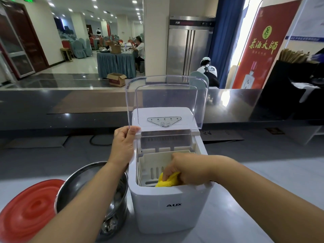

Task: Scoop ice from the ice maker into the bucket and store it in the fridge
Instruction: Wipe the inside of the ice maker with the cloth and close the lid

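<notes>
Ceiling spotlights [95, 6] shine over a glossy pale floor [73, 66]. A blue-skirted table [115, 64] stands by a white pillar [156, 41], a cardboard box [116, 79] near it. Rightward, a blue curtain [226, 32] hangs beside a red banner [277, 20].

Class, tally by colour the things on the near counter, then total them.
White: 1, white plastic ice maker, its clear lid held by the left hand
Yellow: 1, yellow cloth gripped by the right hand
Silver: 1, round steel bucket
Red: 1, round red lid
Total: 4
</notes>
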A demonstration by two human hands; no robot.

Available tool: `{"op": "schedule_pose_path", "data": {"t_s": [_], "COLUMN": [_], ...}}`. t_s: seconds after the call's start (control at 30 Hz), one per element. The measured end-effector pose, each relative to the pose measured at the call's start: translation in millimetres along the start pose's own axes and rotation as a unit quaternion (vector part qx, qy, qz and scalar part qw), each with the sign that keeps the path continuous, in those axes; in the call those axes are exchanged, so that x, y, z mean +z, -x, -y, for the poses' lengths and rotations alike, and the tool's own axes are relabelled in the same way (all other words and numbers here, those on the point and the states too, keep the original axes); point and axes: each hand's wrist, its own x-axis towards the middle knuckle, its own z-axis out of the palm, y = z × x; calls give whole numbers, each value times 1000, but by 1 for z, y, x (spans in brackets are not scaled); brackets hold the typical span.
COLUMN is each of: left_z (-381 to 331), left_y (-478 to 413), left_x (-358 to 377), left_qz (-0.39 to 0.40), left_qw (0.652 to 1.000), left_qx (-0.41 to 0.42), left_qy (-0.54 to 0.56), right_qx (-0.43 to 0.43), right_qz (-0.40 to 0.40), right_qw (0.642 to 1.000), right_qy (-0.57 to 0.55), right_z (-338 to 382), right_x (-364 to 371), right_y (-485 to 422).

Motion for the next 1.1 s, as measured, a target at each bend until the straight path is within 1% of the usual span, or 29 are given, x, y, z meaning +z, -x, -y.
{"op": "schedule_pose_path", "data": {"t_s": [0.07,0.13,0.2,0.27,0.33,0.4,0.47,0.53,0.6,0.73,0.87,0.93,1.0,1.03,1.07,1.1], "left_z": [-1,-1,-2,-3,-4,-5,-6,-7,-7,-8,-12,-20,-31,-37,-44,-51], "left_y": [0,1,2,2,0,-3,-6,-8,-9,-10,-10,-6,3,9,16,23], "left_x": [0,-1,-2,-4,-6,-10,-13,-14,-14,-13,-13,-13,-12,-10,-8,-4], "left_qz": [5,10,10,13,14,9,3,-3,-10,-41,-83,-100,-122,-123,-107,-74], "left_qw": [1000,999,999,999,1000,1000,1000,1000,999,999,995,993,992,991,991,992], "left_qx": [-13,-25,-23,-11,-5,0,5,6,10,10,-15,-10,16,43,74,100], "left_qy": [15,39,45,35,17,-11,-27,-29,-31,-12,-51,-65,-43,-18,10,35], "right_qx": [5,11,25,35,31,6,-32,-49,-53,-37,-33,-36,-32,-31,-33,-35], "right_qz": [-7,-5,-15,-74,-166,-242,-289,-316,-333,-375,-406,-415,-424,-427,-428,-429], "right_qw": [1000,1000,999,984,947,886,821,777,752,721,673,655,650,646,638,629], "right_qy": [27,27,-34,-156,-272,-395,-492,-542,-567,-582,-617,-630,-630,-633,-640,-647], "right_z": [1,0,-3,-6,-9,-9,-8,-5,-2,1,2,5,8,10,12,15], "right_x": [-3,-8,-14,-20,-26,-30,-31,-30,-30,-29,-30,-28,-25,-23,-22,-20], "right_y": [2,3,6,10,14,15,14,12,10,9,11,12,12,11,9,8]}}
